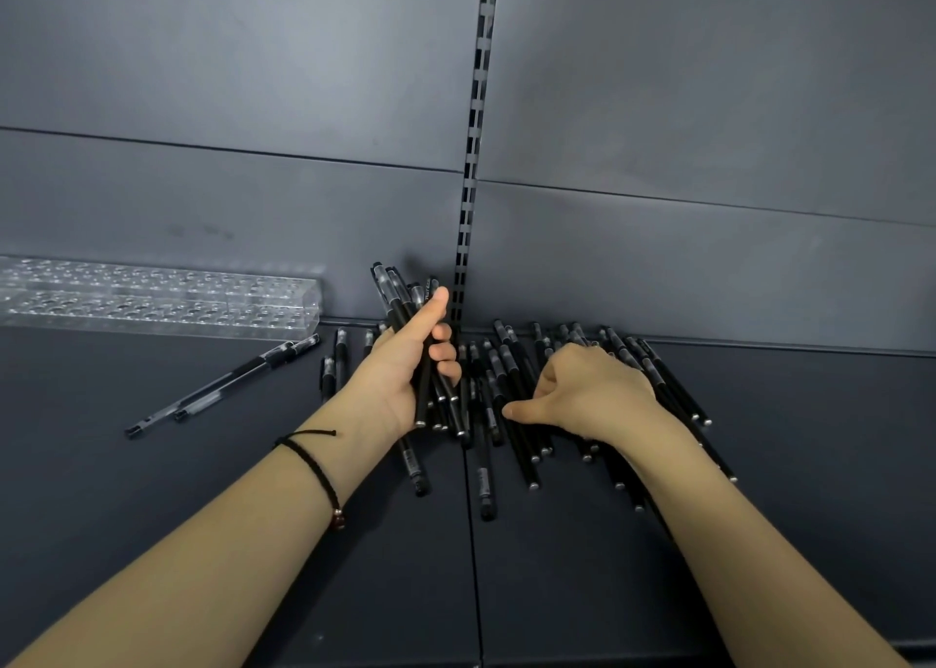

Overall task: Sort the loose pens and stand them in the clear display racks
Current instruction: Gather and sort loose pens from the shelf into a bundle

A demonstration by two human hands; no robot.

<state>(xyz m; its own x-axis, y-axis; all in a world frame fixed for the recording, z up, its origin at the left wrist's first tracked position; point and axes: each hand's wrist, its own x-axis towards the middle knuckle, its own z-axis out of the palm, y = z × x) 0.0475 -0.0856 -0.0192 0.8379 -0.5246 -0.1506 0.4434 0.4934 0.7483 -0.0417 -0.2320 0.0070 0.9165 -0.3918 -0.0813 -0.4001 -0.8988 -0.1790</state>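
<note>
The left hand (405,363) is closed around a bundle of black pens (405,302), likely gathered for racking, while the right hand (587,394), fingers curled, rakes the loose pile (506,378) on the shelf (152,490), the clear rack (152,297) lying empty at left.

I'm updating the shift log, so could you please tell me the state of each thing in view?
Left hand: shut on a bundle of black pens.
Right hand: resting on the pen pile.
Clear rack: empty.
Two clear pens: lying loose, apart from the pile.
</note>
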